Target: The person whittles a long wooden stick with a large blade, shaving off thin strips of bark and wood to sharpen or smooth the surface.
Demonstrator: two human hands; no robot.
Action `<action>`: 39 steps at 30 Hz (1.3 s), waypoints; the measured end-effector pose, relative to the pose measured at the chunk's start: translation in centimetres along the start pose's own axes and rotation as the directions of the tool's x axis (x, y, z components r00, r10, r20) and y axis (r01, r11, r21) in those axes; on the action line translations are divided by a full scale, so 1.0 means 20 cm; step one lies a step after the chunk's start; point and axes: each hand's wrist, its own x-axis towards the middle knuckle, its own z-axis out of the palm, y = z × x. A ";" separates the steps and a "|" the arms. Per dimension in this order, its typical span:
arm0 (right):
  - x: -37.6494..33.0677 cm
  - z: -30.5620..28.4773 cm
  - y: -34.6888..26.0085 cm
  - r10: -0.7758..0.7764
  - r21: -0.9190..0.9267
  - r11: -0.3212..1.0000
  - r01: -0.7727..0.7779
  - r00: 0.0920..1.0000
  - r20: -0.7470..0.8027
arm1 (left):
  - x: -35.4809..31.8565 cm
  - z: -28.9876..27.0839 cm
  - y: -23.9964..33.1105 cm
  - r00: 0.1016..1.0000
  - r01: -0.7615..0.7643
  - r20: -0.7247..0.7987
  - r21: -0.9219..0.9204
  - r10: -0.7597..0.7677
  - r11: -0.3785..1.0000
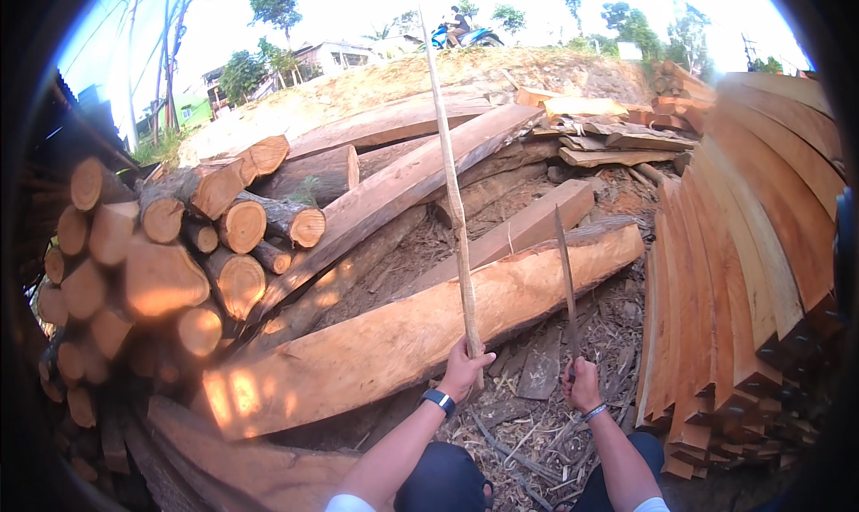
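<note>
My left hand (463, 367) is closed round the lower part of a long, thin wooden pole (452, 181), which stands nearly upright and reaches past the top of the picture. A short end of it sticks out below my fist. In my right hand (583, 383) is the handle of a machete (567, 270), its dark, narrow blade pointing up and away. Pole and blade are apart. Behind both lies a large, rough-sawn timber (394, 342), running from lower left to upper right.
Cut logs (161, 219) are stacked at the left. Sawn planks (725, 253) pile up along the right. Squared beams (403, 177) lie across the middle ground. Wood chips (537, 431) cover the ground by my knees. On the bank beyond, a person rides a blue motorbike (465, 38).
</note>
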 end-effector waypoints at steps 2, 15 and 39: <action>0.00 -0.01 0.00 -0.009 -0.038 0.999 0.009 1.000 0.015 | 0.00 0.00 0.00 1.000 -0.001 0.000 -0.006 0.001 1.000; 0.00 0.00 -0.01 -0.022 -0.051 0.998 0.023 1.000 0.013 | 0.00 0.02 0.02 0.998 -0.057 0.011 0.030 0.057 0.998; 0.01 -0.01 0.01 -0.022 -0.115 0.993 0.028 0.999 0.049 | 0.02 0.13 0.02 0.988 -0.101 -0.097 0.177 0.119 0.979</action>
